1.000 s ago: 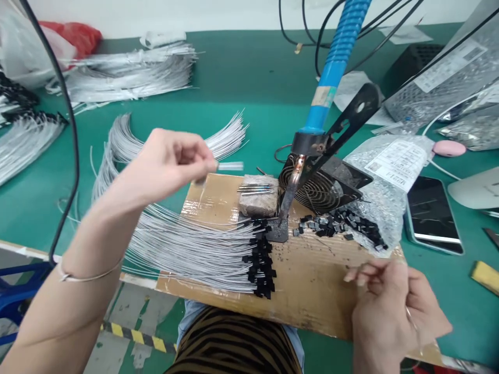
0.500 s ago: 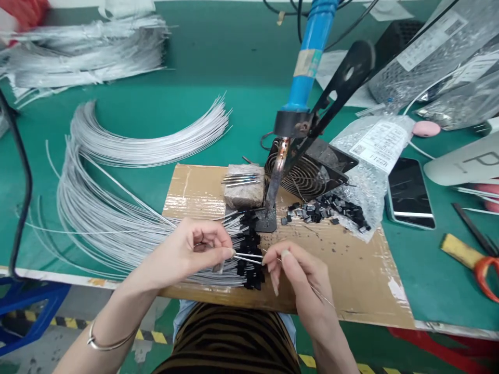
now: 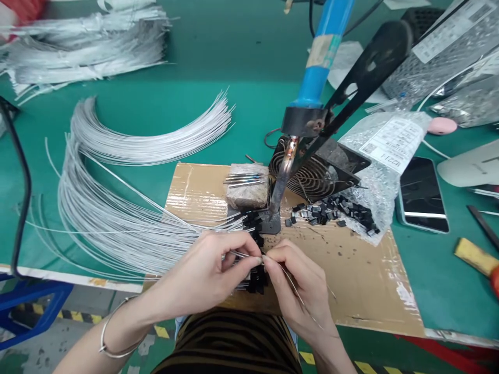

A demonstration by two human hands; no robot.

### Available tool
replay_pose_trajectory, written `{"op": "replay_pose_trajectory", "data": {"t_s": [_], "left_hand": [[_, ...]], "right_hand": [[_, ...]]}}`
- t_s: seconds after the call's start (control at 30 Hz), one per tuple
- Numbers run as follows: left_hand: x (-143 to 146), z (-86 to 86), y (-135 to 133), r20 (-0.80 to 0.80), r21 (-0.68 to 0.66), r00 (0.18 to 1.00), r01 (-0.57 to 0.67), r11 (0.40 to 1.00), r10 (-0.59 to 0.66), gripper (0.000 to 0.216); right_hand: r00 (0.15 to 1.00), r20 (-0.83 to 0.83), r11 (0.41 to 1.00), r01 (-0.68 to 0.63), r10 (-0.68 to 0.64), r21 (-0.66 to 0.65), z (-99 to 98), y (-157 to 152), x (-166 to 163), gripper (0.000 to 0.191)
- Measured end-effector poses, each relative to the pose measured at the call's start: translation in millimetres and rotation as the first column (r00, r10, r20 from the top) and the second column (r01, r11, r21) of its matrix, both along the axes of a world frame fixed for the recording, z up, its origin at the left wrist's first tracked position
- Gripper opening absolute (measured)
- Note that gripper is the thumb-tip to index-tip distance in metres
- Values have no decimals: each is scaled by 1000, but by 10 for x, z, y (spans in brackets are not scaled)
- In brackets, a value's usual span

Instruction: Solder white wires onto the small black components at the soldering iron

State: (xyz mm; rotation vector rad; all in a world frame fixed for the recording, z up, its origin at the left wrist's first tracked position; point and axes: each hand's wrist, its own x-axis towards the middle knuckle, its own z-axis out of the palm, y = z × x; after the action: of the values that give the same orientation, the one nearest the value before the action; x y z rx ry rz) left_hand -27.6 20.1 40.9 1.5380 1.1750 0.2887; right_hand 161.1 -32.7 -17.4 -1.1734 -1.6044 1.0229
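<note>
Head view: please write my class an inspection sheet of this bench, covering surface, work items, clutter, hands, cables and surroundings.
Surface: green table with cardboard at the near edge.
Work items: white wires in curved bundles; black ends on the cardboard, partly hidden; loose black pieces; soldering iron, tip pointing down; fan beside it.
Clutter: phone, labelled bag, pink object, yellow handle.
Hands: left hand pinches pale strands; right hand pinches a thin wire; fingertips meet, exact contact unclear.
Cables: black cable at left; white cord by the pink object.
Surroundings: blue frame and striped floor marking below; co-workers: nothing seen.
</note>
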Motion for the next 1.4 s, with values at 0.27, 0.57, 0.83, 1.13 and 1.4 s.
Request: {"op": "replay_pose_trajectory", "data": {"t_s": [0.27, 0.57, 0.83, 1.13, 1.4], "left_hand": [[53, -63, 56, 141, -82, 960, -234, 969, 244, 17], [49, -107, 68, 117, -87, 944, -301, 950, 310, 19], [85, -106, 55, 126, -44, 928, -347, 937, 350, 18], [95, -87, -9, 119, 9, 933, -343, 939, 340, 19], [106, -72, -21, 97, -8, 947, -306, 952, 305, 20]], "right_hand": [[837, -230, 858, 433, -497, -278, 17, 4, -41, 26], [724, -542, 867, 154, -426, -474, -44, 42, -132, 35], [713, -575, 868, 95, -400, -487, -30, 52, -275, 11], [682, -587, 841, 75, -436, -536, -48, 47, -265, 7], [621, -615, 800, 32, -485, -599, 38, 101, -251, 11]]}}
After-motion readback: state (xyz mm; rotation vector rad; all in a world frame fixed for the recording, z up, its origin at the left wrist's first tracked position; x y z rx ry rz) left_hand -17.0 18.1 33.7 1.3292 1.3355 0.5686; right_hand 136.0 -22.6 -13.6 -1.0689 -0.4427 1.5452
